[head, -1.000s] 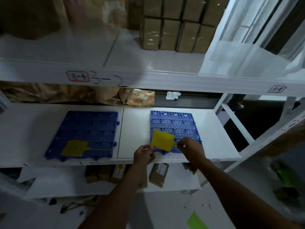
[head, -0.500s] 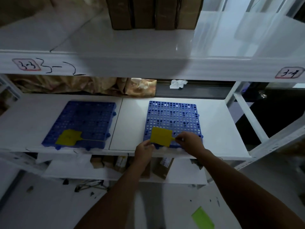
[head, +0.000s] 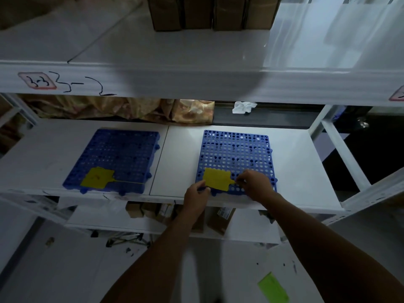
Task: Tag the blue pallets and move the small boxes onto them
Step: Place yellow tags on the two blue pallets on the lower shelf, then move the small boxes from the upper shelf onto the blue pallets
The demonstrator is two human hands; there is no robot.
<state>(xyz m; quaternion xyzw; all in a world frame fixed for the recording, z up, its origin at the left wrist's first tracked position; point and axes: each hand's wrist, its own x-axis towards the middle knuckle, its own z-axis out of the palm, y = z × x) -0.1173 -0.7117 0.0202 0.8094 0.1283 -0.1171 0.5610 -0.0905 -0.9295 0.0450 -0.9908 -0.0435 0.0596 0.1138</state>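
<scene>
On the middle shelf (head: 179, 162) I see the left blue pallet (head: 115, 159), dim, with a yellow tag (head: 97, 178) lying on its near corner. My left hand (head: 195, 194) is curled at the front edge of the right blue pallet (head: 236, 154); what it pinches I cannot tell. The second yellow tag (head: 216, 179) lies there, my right hand (head: 254, 184) pinching its stem. Cardboard boxes (head: 209, 12) above are cut off; small boxes (head: 220, 217) below sit half hidden by my arms.
</scene>
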